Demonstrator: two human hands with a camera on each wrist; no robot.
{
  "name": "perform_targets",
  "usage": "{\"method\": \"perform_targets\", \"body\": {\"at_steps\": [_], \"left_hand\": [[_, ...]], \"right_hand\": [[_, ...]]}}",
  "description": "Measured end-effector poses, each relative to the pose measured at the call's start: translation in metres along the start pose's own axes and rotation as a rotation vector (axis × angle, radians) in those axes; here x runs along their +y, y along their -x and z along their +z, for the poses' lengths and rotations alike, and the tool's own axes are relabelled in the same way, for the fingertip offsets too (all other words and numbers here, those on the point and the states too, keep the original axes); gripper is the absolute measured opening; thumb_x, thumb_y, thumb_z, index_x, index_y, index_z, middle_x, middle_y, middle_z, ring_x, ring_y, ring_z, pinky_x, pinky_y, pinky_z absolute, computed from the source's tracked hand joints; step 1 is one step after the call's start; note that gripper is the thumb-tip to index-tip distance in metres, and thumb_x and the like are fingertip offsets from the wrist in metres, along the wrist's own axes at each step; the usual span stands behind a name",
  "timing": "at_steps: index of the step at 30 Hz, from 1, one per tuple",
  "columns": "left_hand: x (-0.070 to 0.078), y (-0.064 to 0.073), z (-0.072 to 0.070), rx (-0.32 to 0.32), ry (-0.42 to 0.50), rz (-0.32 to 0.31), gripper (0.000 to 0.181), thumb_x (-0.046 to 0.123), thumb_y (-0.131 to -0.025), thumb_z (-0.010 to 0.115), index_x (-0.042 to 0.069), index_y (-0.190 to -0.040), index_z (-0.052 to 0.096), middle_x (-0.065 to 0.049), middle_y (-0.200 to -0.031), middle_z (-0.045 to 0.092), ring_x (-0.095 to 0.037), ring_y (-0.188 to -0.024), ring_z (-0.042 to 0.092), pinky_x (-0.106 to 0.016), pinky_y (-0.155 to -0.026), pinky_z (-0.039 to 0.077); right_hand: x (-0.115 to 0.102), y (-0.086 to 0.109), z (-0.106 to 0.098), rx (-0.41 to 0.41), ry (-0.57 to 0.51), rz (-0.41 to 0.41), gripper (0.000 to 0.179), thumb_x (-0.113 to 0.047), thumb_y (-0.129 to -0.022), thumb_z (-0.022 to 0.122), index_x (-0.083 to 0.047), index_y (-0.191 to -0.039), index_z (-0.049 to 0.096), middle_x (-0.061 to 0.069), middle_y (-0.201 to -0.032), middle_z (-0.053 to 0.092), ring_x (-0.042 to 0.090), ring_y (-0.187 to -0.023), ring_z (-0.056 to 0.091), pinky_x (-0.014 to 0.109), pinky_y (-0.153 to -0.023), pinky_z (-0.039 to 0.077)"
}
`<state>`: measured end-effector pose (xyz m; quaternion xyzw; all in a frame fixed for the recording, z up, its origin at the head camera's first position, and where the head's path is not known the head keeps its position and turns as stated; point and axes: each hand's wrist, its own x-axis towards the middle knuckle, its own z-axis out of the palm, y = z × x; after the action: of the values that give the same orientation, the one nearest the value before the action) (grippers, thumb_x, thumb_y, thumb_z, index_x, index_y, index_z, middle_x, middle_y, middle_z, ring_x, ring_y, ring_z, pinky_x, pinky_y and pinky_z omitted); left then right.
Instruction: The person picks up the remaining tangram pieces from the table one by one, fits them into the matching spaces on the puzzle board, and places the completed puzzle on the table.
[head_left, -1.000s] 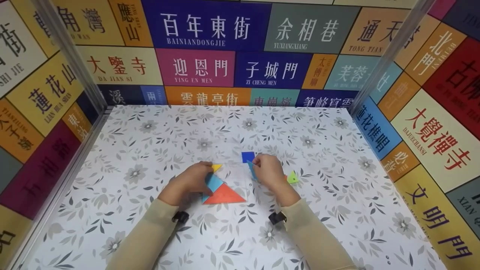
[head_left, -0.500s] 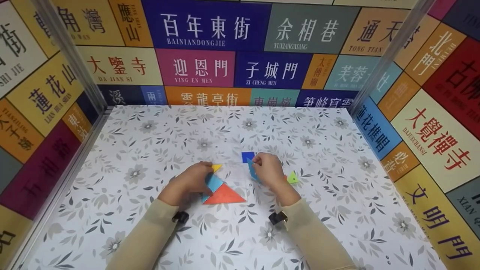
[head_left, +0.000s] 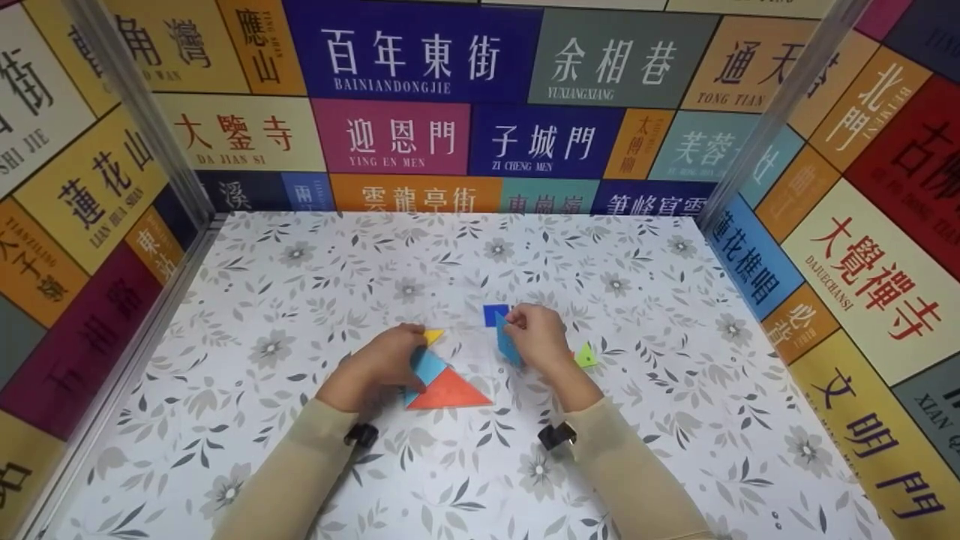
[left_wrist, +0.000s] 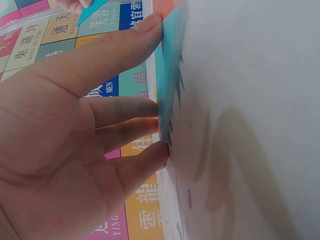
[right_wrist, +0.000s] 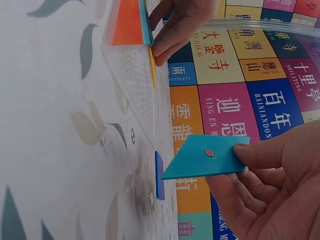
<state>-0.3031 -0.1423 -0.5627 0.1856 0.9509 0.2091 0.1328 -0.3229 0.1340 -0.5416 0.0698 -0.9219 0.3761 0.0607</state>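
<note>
My right hand (head_left: 544,337) pinches a teal parallelogram tangram piece (right_wrist: 207,157) between thumb and fingers, tilted up off the table. A small round disc shows on its face in the right wrist view. My left hand (head_left: 379,360) is spread over a light-blue tangram piece (head_left: 430,365), its thumb and fingertips touching down on it. Against that piece lies a large orange-red triangle (head_left: 450,391). A yellow triangle (head_left: 433,335) pokes out beyond the left fingers. Just behind the held parallelogram lies a dark blue square (head_left: 491,315). Part of the light-blue piece is hidden under the left hand.
A clear, textured sheet or tray (right_wrist: 132,75) lies between the orange-red triangle and the blue square. To the right of my right hand sits a green triangle (head_left: 586,356), with a sliver of red beside it. Sign-printed walls (head_left: 420,60) enclose the flower-patterned table (head_left: 390,480).
My right hand has turned the teal parallelogram slightly and raised it a little, so more of its face shows. The left hand stays in place.
</note>
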Motion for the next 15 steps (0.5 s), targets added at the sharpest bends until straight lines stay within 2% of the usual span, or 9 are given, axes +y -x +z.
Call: {"method": "perform_targets", "body": {"at_steps": [10,15], "left_hand": [[-0.0008,-0.0007,0.0015,-0.012,0.005,-0.018,0.072,0.021,-0.073,0.098,0.001,-0.136,0.069,-0.017,-0.158,0.054,-0.036,-0.143,0.054,-0.047,-0.121,0.045],[-0.0009,-0.0003,0.001,-0.011,0.009,-0.015,0.073,0.021,-0.073,0.099,0.0,-0.136,0.068,-0.018,-0.159,0.053,-0.036,-0.144,0.053,-0.048,-0.122,0.044]], "right_hand": [[0.0004,0.0005,0.0011,-0.017,-0.039,0.001,0.004,-0.011,-0.092,0.079,-0.009,-0.09,0.076,0.005,-0.085,0.073,0.022,-0.082,0.069,0.039,-0.078,0.057],[0.0,0.0006,0.002,-0.033,-0.06,0.009,0.004,-0.01,-0.092,0.079,-0.009,-0.09,0.076,0.005,-0.084,0.072,0.02,-0.078,0.067,0.035,-0.073,0.056]]}}
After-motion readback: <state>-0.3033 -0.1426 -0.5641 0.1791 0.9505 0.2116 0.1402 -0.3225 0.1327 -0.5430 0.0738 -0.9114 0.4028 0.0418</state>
